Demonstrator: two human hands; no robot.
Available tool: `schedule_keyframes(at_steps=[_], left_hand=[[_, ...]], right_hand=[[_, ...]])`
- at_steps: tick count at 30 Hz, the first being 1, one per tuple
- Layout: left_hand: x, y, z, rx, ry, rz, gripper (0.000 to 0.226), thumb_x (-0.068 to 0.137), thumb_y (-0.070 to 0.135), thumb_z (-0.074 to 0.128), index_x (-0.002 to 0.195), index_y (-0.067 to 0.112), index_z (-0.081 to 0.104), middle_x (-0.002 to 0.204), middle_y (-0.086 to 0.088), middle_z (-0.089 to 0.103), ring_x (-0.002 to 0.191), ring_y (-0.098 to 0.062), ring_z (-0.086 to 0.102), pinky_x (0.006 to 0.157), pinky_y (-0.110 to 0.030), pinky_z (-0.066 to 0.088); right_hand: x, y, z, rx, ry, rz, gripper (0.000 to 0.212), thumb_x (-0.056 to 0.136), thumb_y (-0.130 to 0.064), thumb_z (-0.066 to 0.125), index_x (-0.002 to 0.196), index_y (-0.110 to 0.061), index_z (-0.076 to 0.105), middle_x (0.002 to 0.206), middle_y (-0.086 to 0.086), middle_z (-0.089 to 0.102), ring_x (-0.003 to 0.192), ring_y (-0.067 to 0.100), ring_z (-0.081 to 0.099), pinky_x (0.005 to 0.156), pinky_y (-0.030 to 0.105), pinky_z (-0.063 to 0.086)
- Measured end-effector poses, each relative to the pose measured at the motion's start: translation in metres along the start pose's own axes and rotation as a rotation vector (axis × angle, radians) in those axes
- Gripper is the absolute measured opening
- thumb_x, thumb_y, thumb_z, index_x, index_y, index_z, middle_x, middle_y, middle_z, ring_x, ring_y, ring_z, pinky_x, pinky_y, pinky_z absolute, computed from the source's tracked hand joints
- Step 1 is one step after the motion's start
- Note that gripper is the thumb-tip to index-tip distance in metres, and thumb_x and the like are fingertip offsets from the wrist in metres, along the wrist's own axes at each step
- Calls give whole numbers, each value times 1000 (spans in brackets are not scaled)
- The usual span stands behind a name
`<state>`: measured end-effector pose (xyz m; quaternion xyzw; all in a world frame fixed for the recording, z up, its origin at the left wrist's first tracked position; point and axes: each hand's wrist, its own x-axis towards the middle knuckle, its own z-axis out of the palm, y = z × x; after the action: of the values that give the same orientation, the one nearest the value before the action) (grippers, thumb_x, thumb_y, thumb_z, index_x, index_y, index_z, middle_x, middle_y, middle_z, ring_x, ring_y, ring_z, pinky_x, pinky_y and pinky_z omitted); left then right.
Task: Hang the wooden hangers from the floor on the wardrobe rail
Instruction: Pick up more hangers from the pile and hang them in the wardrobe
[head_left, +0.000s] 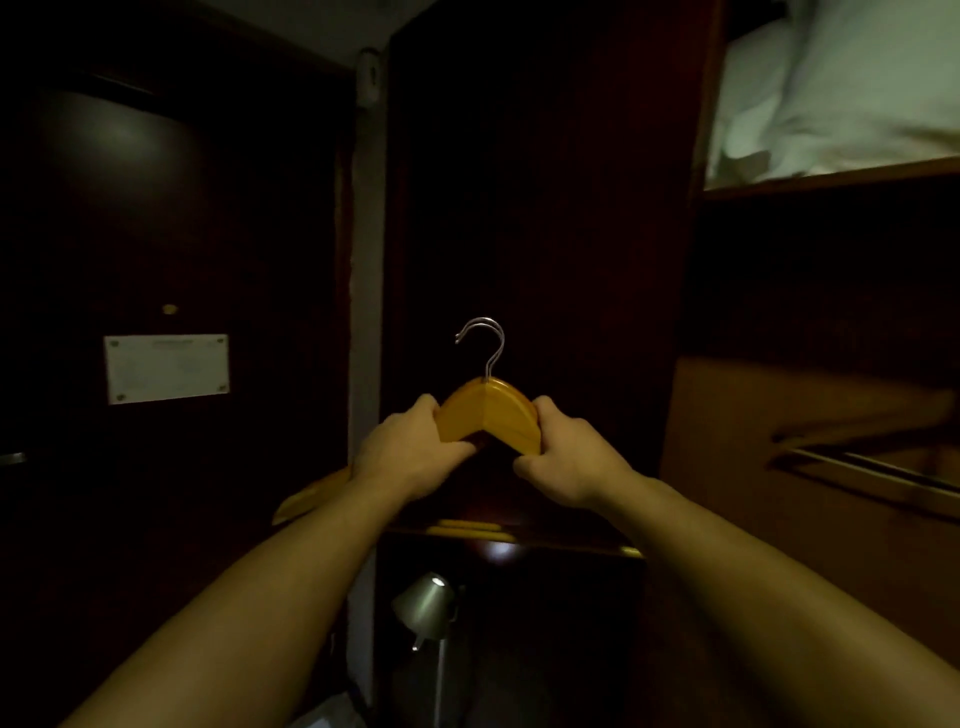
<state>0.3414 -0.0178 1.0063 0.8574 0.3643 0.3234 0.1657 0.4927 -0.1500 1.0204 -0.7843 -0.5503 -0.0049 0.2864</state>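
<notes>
While both hands hold the two hangers (485, 410) up, pressed together | left hand (410, 452) curls round the left side, right hand (566, 457) curls round the right side | hangers lie side to side, hooks (488, 338) up | rail (872, 470) is off to the right, nearer the right hand, with open room before it

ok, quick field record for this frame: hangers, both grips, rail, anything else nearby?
hangers: wooden, two hooks visible, stacked, hooks up
left grip: holds hangers left of centre
right grip: holds hangers right of centre
rail: lower right, apart from hangers
bedding: white, top-right shelf
lamp: below the hands
state: hangers not yet on rail
</notes>
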Motion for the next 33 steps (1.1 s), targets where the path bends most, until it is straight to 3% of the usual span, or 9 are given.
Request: schedule_keyframes(at_steps=[5, 10, 14, 18, 21, 23, 26, 29, 33], left_hand=[[4, 86, 39, -89, 84, 165, 60, 72, 47, 81, 114, 27, 42, 108, 3, 54, 95, -18, 58, 82, -42, 55], [5, 169, 90, -92, 116, 263, 46, 74, 48, 81, 93, 28, 44, 86, 8, 54, 70, -7, 54, 58, -25, 41], [2, 234, 139, -143, 11, 330, 40, 78, 49, 77, 90, 27, 45, 84, 6, 57, 71, -10, 57, 63, -29, 48], [9, 291, 185, -138, -42, 399, 42, 78, 58, 73, 89, 26, 48, 84, 5, 57, 73, -12, 57, 66, -30, 52], [17, 326, 213, -137, -67, 455, 43, 77, 62, 71, 86, 26, 50, 84, 6, 56, 73, -12, 56, 66, -30, 51], [23, 348, 229, -107, -83, 492, 43, 76, 62, 72, 88, 26, 50, 85, 6, 56, 76, -12, 55, 69, -33, 52], [34, 377, 252, -89, -109, 555, 45, 74, 63, 74, 81, 28, 47, 83, 8, 55, 75, -11, 54, 66, -31, 49], [44, 400, 273, -88, -136, 610, 45, 73, 66, 73, 79, 31, 45, 80, 9, 56, 70, -9, 55, 62, -28, 47], [59, 420, 298, -147, -172, 646, 42, 76, 66, 70, 84, 31, 47, 77, 10, 57, 68, -8, 56, 61, -28, 47]], right_hand=[[-36, 57, -59, -32, 56, 112, 43, 90, -29, 69, 122, -29, 41, 91, 4, 63, 70, 19, 64, 67, 40, 58], [-71, 123, -119, -52, 122, 246, 44, 93, -27, 69, 126, -26, 41, 96, 3, 60, 75, 17, 64, 69, 38, 59], [-100, 180, -162, -121, 178, 351, 54, 90, -34, 74, 132, -23, 42, 102, -2, 57, 83, 13, 60, 69, 28, 53], [-127, 233, -205, -29, 224, 414, 85, 75, -60, 80, 140, -23, 38, 121, -3, 53, 103, 14, 57, 82, 30, 52], [-140, 264, -234, 81, 278, 482, 117, 57, -93, 62, 149, -25, 32, 133, 0, 53, 112, 22, 60, 94, 46, 55], [-145, 285, -249, 65, 301, 508, 99, 76, -88, 47, 149, -22, 34, 138, 4, 53, 115, 23, 58, 95, 45, 52], [-147, 318, -271, 53, 388, 505, 55, 103, -56, 40, 144, -20, 42, 136, 4, 56, 113, 20, 56, 95, 39, 48], [-145, 350, -292, -9, 403, 534, 49, 105, -52, 39, 141, -20, 45, 129, 3, 58, 114, 21, 58, 101, 44, 49], [-138, 381, -307, -107, 418, 549, 44, 102, -58, 41, 127, -24, 51, 106, -4, 61, 94, 15, 61, 88, 39, 54]])
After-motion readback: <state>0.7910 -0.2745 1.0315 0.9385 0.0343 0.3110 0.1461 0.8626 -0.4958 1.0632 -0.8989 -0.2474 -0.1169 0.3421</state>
